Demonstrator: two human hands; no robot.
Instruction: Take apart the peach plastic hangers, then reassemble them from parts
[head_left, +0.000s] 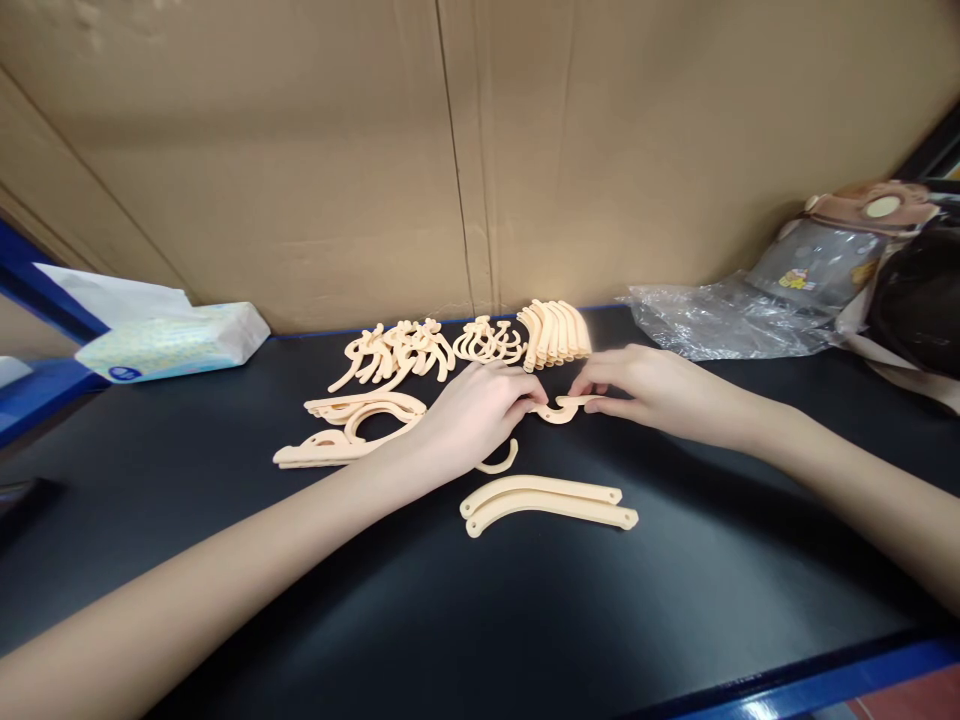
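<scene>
A small curved cream plastic hanger piece (556, 414) spans the gap between my two hands over the table. My left hand (480, 410) pinches its left end, and my right hand (652, 392) has fingers closed on its right end. Just under my left hand lies a cream hook (502, 460), partly hidden by the palm. Nearer to me rest two long bent hanger arms (547, 500), side by side with holes at their ends. Left of my left forearm are folded hanger pieces (352, 425), partly covered by it.
At the back of the black table (712, 560) lie a pile of curved parts (397, 350), several hooks (489, 340) and a row of hanger arms (555, 332). A tissue pack (180, 340) sits left; a clear plastic bag (727, 315) and a bottle (821, 255) are right. Cardboard (337, 170) rises behind.
</scene>
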